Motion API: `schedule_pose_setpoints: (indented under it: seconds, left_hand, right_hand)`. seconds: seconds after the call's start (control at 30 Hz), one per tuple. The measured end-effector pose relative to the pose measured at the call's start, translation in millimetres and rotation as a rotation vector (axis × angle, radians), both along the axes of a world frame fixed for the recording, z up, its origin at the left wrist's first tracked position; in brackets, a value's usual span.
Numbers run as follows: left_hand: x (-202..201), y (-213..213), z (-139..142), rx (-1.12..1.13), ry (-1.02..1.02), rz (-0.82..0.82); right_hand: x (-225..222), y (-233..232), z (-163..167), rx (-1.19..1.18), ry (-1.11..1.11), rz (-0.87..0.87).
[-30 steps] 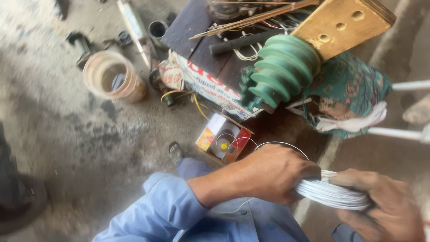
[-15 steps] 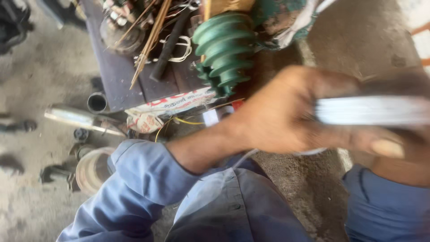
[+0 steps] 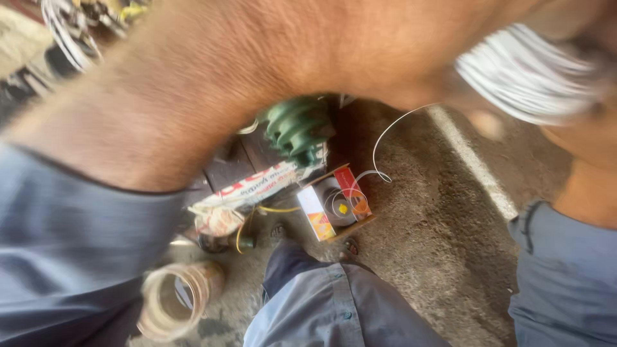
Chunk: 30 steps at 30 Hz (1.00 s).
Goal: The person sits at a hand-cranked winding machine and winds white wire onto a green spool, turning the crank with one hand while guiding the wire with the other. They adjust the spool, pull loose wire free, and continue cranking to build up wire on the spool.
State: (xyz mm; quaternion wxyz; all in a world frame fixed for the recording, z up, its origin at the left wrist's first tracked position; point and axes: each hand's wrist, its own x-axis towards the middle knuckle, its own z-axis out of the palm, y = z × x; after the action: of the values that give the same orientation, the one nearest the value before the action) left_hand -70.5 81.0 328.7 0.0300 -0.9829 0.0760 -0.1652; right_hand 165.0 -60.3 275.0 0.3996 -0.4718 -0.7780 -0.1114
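Hands fill the top of the frame, heavily blurred. Left hand (image 3: 360, 45), forearm running in from the left in a blue-grey sleeve (image 3: 58, 257), appears wrapped around one end of a bundle of thin white wire loops (image 3: 527, 74) at upper right; exact finger closure cannot be told through the blur. Right hand (image 3: 594, 48) at the far upper right edge seems to grip the bundle's other side, mostly out of frame.

One loose white wire strand (image 3: 385, 138) trails down from the bundle to a small orange-and-white cardboard box (image 3: 335, 204) with a spool inside, on the grey concrete floor (image 3: 437, 244) at centre. Judging by this, a good hank is already coiled, with wire left on the spool.

Nearby: green ribbed plastic pulley (image 3: 299, 128) on a dark bench (image 3: 231, 167), roll of tan tape (image 3: 177, 302) at lower left.
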Motion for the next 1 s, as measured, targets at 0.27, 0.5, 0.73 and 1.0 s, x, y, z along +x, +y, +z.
schedule_pose_setpoints:
  seconds: [0.27,0.5,0.73,1.0]
  left_hand:
    - [-57.8,74.9,0.3,0.564,0.005,0.06]
    - [-92.2,107.8,-5.2,0.308,-0.185,-0.218]
    - [-109.3,113.5,7.5,0.176,-0.134,-0.36]
    - [-122.2,120.9,-15.1,0.043,-0.103,-0.269]
  right_hand:
    - [-80.4,103.2,-61.1,0.07,0.104,-0.031]
    - [-153.5,103.8,-92.7,0.048,0.384,-0.169]
    - [-182.9,89.9,-71.9,0.013,0.275,-0.317]
    - [-190.0,92.8,-101.2,-0.074,0.312,-0.321]
